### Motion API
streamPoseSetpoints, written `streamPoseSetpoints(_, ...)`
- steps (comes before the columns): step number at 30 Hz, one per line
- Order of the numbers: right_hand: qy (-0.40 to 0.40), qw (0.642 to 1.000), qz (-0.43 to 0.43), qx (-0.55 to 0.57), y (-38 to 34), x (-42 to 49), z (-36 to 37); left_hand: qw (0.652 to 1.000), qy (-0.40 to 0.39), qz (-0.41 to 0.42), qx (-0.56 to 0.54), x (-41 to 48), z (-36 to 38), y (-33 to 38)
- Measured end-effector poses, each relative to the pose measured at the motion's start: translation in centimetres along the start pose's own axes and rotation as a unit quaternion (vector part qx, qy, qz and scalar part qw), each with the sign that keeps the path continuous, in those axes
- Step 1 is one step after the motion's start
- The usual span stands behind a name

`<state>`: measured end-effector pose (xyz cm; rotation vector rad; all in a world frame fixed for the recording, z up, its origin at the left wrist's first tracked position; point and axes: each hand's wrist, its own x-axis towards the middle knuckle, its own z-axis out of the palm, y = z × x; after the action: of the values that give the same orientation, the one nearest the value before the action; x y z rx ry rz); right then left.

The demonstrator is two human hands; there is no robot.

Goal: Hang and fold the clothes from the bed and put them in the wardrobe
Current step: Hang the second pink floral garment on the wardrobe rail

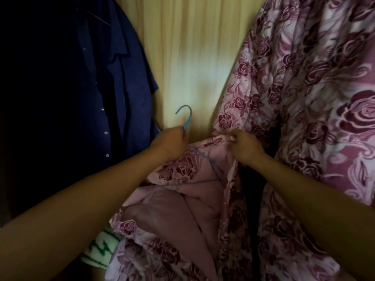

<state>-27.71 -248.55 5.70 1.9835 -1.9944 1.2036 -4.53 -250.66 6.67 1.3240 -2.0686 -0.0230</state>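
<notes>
While tight in L hand (pixel 170 142), thin blue hooked hanger (pixel 188 122); soft rose-print garment (pixel 178 169) edge in R hand (pixel 245 147) pinch.

A pink rose-print garment (pixel 172 171) hangs bunched, its pale inner side showing. A thin blue hanger (pixel 187 118) has its hook upright above the cloth and its bars crossing it. The left hand (pixel 172 142) grips the hook's base; the right hand (pixel 245 147) pinches the garment's top edge.
</notes>
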Motion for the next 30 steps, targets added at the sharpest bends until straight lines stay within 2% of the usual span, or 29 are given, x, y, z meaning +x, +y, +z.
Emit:
streamPoseSetpoints(2, 0.002, 0.999, 0.035, 0.042, 0.5, 0.4, 0.3, 1.000, 0.000, 0.009, 0.014, 0.3, -1.4, 0.9)
streamPoseSetpoints(5, 0.051, 0.987, 0.064, 0.137, 0.5, 1.3, 1.7, 1.000, -0.022, 0.010, 0.003, 0.3, -2.0, 2.1)
streamPoseSetpoints(9, 0.088, 0.953, 0.023, 0.290, -1.5, 1.7, 2.5, 0.997, -0.039, -0.002, -0.060, -0.1, -1.3, 3.2)
streamPoseSetpoints(12, 0.116, 0.936, 0.000, 0.334, -2.7, 2.3, 2.2, 0.992, -0.069, -0.043, -0.096, -0.1, -0.6, 2.4)
streamPoseSetpoints(14, 0.136, 0.958, -0.047, 0.249, -2.7, 2.2, 1.3, 0.985, -0.116, -0.066, -0.113, -0.3, -0.5, 1.1)
streamPoseSetpoints(16, 0.099, 0.984, -0.133, 0.073, -1.6, 2.1, -0.3, 0.983, -0.157, -0.053, -0.080, -0.5, -0.6, 0.2)
streamPoseSetpoints(18, 0.050, 0.971, -0.187, -0.142, -0.9, 2.3, -2.0, 0.983, -0.174, -0.035, -0.042, -0.4, -0.5, 0.0)
streamPoseSetpoints(19, 0.048, 0.958, -0.192, -0.206, -0.7, 2.6, -2.7, 0.984, -0.168, -0.033, -0.039, -0.3, -0.4, 0.1)
streamPoseSetpoints(21, 0.077, 0.952, -0.181, -0.234, -1.7, 2.7, -3.5, 0.988, -0.140, -0.031, -0.053, 0.2, 0.0, 0.7)
streamPoseSetpoints(23, 0.089, 0.971, -0.180, -0.133, -3.1, 2.6, -3.5, 0.989, -0.108, -0.026, -0.099, 0.9, 0.2, 1.3)
streamPoseSetpoints(25, 0.038, 0.986, -0.162, -0.021, -4.4, 2.1, -2.9, 0.985, -0.074, -0.024, -0.155, 1.4, 0.3, 1.5)
streamPoseSetpoints(27, -0.088, 0.988, -0.128, 0.005, -4.8, 1.7, -2.4, 0.981, -0.048, -0.017, -0.187, 1.5, 0.8, 0.9)
streamPoseSetpoints(29, -0.231, 0.968, -0.095, 0.019, -4.0, 1.2, -1.6, 0.967, -0.044, -0.009, -0.250, 1.2, 1.7, 0.0)
streamPoseSetpoints(30, -0.262, 0.960, -0.091, 0.029, -3.5, 0.8, -1.1, 0.954, -0.048, -0.011, -0.295, 1.1, 2.0, -0.5)
